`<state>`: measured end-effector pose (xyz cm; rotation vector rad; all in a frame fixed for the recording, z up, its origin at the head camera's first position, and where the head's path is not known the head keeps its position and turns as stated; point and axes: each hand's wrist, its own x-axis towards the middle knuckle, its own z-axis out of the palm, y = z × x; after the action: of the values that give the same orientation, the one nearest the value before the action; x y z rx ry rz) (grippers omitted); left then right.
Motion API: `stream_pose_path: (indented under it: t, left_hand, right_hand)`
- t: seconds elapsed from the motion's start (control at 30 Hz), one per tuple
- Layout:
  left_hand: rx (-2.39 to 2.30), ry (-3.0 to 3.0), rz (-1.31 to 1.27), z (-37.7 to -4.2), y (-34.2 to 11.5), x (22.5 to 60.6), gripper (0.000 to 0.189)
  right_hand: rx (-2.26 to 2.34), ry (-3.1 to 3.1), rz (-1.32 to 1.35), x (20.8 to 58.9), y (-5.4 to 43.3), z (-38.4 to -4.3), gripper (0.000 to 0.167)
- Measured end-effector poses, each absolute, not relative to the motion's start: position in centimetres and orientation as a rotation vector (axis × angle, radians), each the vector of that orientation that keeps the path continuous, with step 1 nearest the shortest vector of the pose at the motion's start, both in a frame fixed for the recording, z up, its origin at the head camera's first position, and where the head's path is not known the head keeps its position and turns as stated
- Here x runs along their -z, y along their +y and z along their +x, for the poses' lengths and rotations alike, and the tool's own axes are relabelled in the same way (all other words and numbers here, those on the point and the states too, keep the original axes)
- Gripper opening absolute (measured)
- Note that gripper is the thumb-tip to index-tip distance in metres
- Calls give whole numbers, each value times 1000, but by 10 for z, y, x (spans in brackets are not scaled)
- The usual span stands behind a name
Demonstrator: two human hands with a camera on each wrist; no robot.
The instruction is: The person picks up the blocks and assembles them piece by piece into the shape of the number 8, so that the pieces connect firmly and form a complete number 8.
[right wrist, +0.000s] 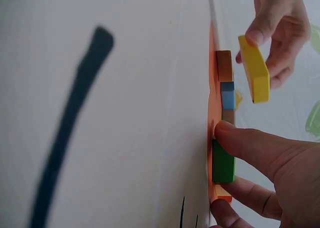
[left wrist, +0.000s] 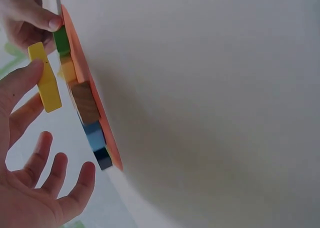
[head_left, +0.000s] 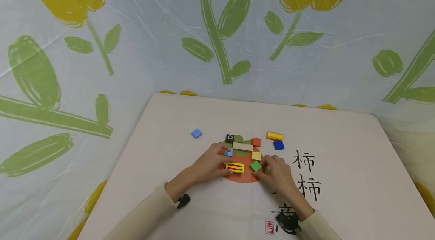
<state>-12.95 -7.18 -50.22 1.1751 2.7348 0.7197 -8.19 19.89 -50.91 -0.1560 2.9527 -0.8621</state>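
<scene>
Hovering just above the near left part of the orange shape (head_left: 242, 178), the yellow striped block (head_left: 235, 168) was off the surface (head_left: 163, 126), pinched in the left hand's (head_left: 212, 164) grip between thumb and finger, the other fingers spread. The right hand (head_left: 276, 174) had its thumb and finger pinching the green block (head_left: 256, 166), which was down on the right side of the shape.

As the blocks lay, the arrangement looked well advanced: a black block (head_left: 230, 138) with a ring mark at the far left, a red block (head_left: 256, 142) at the far right, a pale wooden bar (head_left: 242, 147) between and a little nearer, a light blue block (head_left: 228, 152) on the left and an orange-yellow block (head_left: 256, 155) on the right. The left wrist view also showed a brown block (left wrist: 85, 103) standing there. The striped block was not yet set down. Three pieces lay apart: a blue block (head_left: 196, 133) to the left, and a yellow bar (head_left: 274, 135) beside a dark blue block (head_left: 278, 145) to the right; whether they belonged with the rest could not be told.

The pale surface carried black brushed characters (head_left: 307, 189) on the right and a red seal (head_left: 269, 228) at the near edge. Beyond and to the left hung white cloth (head_left: 153, 24) with yellow flowers and green leaves.
</scene>
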Motion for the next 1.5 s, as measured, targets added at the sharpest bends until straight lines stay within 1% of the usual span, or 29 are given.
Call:
stream_pose_path:
  t: [0.23, 0.47, 0.93, 1.2, 1.5]
  left_hand:
    - [-650, 2740, 1218, -133, -53, 501, 35]
    - [-517, 2758, 1221, -137, -44, 504, 35]
    - [-489, 2776, 1175, -137, -42, 505, 31]
    - [-497, 2777, 1173, -136, -43, 507, 35]
    - [-479, 2784, 1161, -135, -42, 508, 33]
  right_hand:
    - [824, 2964, -185, 512, 200, -83, 34]
    - [823, 2966, -179, 513, 201, -84, 34]
    - [834, 2970, -174, 514, 201, -84, 33]
    - [827, 2985, -171, 515, 200, -83, 35]
    - [835, 2991, -182, 517, 200, -83, 35]
